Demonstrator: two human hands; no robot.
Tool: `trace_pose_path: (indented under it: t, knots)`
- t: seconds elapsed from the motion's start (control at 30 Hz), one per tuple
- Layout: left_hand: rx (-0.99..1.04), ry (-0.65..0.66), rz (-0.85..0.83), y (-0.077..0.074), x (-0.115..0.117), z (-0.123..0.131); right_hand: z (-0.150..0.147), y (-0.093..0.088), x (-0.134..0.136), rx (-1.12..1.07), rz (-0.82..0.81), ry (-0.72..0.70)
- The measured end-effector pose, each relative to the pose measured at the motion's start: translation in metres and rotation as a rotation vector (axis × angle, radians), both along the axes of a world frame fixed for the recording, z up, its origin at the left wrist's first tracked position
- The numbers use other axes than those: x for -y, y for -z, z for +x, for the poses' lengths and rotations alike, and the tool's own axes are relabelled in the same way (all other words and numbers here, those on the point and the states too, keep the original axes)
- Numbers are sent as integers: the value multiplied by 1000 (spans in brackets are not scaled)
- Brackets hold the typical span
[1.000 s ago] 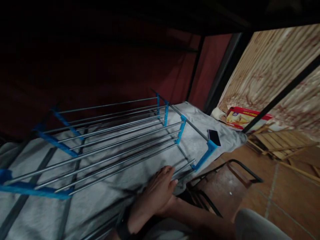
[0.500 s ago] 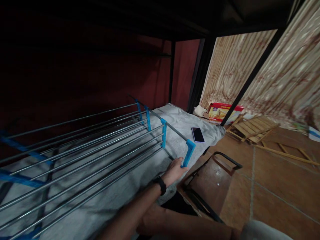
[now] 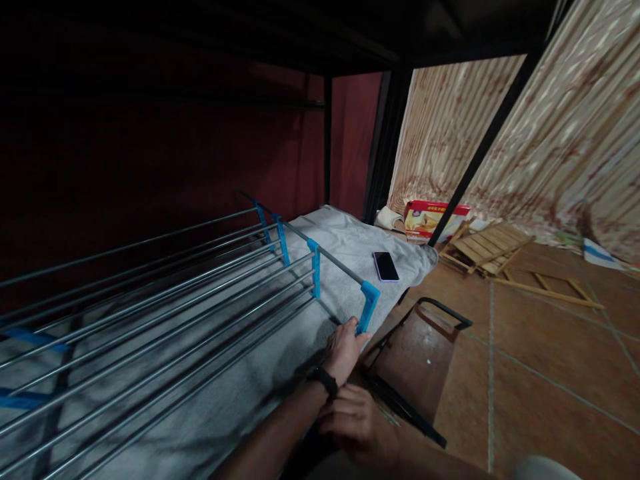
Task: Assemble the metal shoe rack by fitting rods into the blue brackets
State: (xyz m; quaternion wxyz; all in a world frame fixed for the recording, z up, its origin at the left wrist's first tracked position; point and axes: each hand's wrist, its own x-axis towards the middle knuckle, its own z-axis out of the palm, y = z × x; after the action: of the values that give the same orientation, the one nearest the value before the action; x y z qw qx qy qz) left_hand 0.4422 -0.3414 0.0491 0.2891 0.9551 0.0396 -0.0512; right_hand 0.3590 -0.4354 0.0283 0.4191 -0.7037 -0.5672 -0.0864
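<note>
A drying rack of thin metal rods with blue plastic joints lies across a light grey sheet on the bed. My left hand, with a black band on its wrist, is closed around the lower end of the rack's blue corner piece. Just below that wrist is my right hand, its fingers curled and close to the band. Whether anything is inside the right fingers is hidden. A phone lies face up on the sheet beyond the corner piece.
Beside the bed stands a brown folding chair with a black frame. Wooden slatted pieces and a red and yellow box lie on the tiled floor near the curtain. Dark bed posts rise at the right.
My right hand has come up from under the left forearm to beside the left wrist. The left hand keeps hold of the blue corner. The view has shifted slightly right.
</note>
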Motion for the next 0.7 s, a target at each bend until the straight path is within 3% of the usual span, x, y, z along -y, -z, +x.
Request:
trace_pose_path:
  t: [0.13,0.23,0.4,0.7]
  knots:
    - [13,-5,23,-2,1,0,29,-9,39,-338,284,437]
    - [25,-22,48,-1,2,-2,62,-10,45,-554,329,660]
    - [20,-47,80,-2,4,-5,95,0,32,-749,223,497]
    - [21,-90,96,-14,6,-5,108,15,36,-791,222,461]
